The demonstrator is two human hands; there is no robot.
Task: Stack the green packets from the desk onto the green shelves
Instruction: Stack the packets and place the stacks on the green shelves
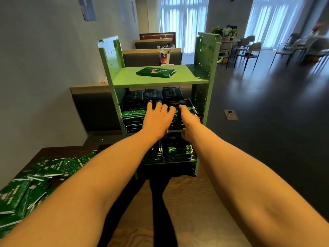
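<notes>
A loose heap of green packets (26,189) covers the near-left part of the dark desk (58,151), several hanging at its right edge, their white seams showing; beyond the desk's far edge stands the green shelving unit (160,81), its perforated side panels rising above the top shelf. On that top shelf a single green packet (155,72) lies flat, a little right of centre and clear of both panels. On the middle shelf, packets are stacked in a tall pile (134,120) at the front left, with more dark packets standing in a row behind them; the left hand (157,120) lies palm down on top of this pile, fingers spread wide and fingertips reaching into the shadow under the top shelf, gripping nothing that can be seen. Just to its right, the right hand (189,125) presses on the packets at the front right of the same shelf, index finger stretched forward, thumb hooked under the shelf's front edge; whether it clasps a packet cannot be told. On the bottom shelf two further stacks (176,150) sit side by side toward the right panel.
</notes>
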